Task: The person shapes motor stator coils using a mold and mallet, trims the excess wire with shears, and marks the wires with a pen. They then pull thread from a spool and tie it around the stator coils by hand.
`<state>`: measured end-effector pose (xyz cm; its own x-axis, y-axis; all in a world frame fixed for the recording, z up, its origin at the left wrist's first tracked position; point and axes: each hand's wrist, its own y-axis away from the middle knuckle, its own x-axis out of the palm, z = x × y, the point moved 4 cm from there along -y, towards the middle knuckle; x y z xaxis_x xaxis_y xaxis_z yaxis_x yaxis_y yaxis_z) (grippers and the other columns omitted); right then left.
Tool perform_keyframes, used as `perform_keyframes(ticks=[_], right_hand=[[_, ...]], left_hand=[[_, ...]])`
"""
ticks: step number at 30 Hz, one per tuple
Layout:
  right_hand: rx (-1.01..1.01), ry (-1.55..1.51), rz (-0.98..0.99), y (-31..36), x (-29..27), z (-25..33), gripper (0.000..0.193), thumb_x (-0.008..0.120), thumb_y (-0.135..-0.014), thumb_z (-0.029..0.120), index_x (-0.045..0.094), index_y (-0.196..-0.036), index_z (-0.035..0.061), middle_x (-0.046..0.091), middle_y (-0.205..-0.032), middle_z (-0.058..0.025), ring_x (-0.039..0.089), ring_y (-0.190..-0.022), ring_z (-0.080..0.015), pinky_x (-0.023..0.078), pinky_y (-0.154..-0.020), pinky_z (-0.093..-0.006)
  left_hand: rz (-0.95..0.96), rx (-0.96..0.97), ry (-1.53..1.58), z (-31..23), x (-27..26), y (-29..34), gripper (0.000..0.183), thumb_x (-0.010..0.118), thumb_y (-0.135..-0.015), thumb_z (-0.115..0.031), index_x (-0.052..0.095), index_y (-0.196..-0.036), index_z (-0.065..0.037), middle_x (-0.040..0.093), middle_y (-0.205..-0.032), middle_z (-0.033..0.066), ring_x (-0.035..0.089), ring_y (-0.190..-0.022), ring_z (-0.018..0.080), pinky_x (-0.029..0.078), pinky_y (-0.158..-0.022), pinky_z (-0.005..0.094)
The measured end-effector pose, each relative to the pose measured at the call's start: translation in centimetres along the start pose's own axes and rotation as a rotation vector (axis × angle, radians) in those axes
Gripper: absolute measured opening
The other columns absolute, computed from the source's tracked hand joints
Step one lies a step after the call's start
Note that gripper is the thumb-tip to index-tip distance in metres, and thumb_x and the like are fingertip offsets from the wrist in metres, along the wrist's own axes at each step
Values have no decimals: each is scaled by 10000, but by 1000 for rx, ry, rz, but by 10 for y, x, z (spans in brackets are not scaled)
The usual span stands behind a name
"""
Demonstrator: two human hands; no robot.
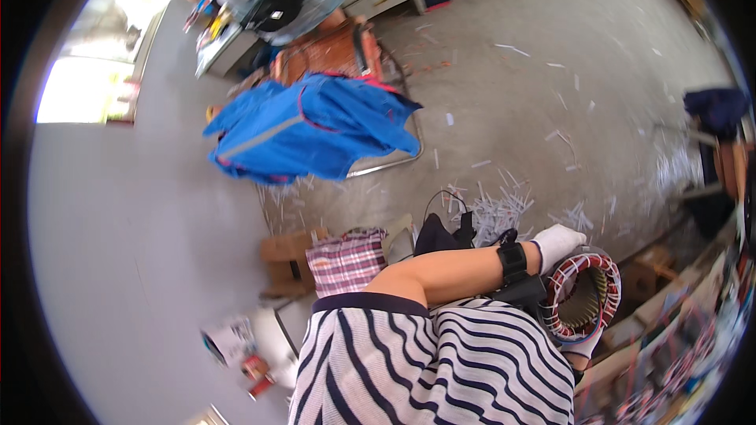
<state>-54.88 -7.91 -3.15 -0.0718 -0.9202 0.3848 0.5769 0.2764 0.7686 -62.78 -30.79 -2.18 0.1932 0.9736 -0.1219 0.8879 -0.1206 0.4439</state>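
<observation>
the wound motor stator [582,317] looks heavy and stiff, best held by its outer rim [614,285], near the left hand [558,245] and right hand [583,344], whose grip i cannot tell.

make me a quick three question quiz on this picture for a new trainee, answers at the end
1. Multiple choice: which thing sits between the left hand and the right hand?
a) a plaid cloth
b) a ring of wound wire
c) a cardboard box

2. True or false: a long sleeve covers the left forearm down to the wrist.

3. Fill in the colour: the thin strips scattered on the floor are mostly ____.

Key:
1. b
2. False; skin shows on the forearm, with a black band near the wrist.
3. white
</observation>
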Motion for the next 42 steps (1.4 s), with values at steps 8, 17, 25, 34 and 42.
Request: perform_keyframes(ticks=[8,17,25,34,42], right_hand=[[313,292,232,-106,38,97,393,372,-977,286,548,-1206,19,617,-1163,-108,598,-1039,-242,462,-941,-383],[83,169,348,-226,155,222,357,344,-960,226,583,-1123,16,643,-1068,-98,612,-961,-219,482,-882,-355],[-154,60,255,-360,246,333,304,358,-945,183,620,-940,31,651,-879,-79,605,-783,-179,503,-743,-333],[-370,17,223,-544,267,492,304,366,-936,192,626,-952,35,651,-888,-78,602,-781,-187,497,-733,-327],[-229,38,276,-689,354,712,302,360,-942,161,629,-948,24,654,-865,-75,598,-764,-173,495,-709,-329]], left_hand=[[-401,307,-260,-17,-26,-86,176,590,-747,-90,622,-917,-57,649,-885,184,631,-892,360,501,-783,408],[-504,91,524,-43,-155,-121,216,536,-870,-157,594,-1032,-26,658,-962,137,636,-839,261,512,-759,351],[-349,-259,1171,-112,-273,-283,234,478,-940,-232,614,-1006,-53,659,-881,55,617,-743,159,509,-674,311],[-151,-168,1011,-211,-368,-524,218,498,-926,-247,635,-889,-82,625,-737,12,580,-632,118,483,-574,283],[-210,-328,1119,-310,-465,-724,256,449,-962,-263,629,-960,-80,654,-798,38,587,-685,138,486,-642,303]])
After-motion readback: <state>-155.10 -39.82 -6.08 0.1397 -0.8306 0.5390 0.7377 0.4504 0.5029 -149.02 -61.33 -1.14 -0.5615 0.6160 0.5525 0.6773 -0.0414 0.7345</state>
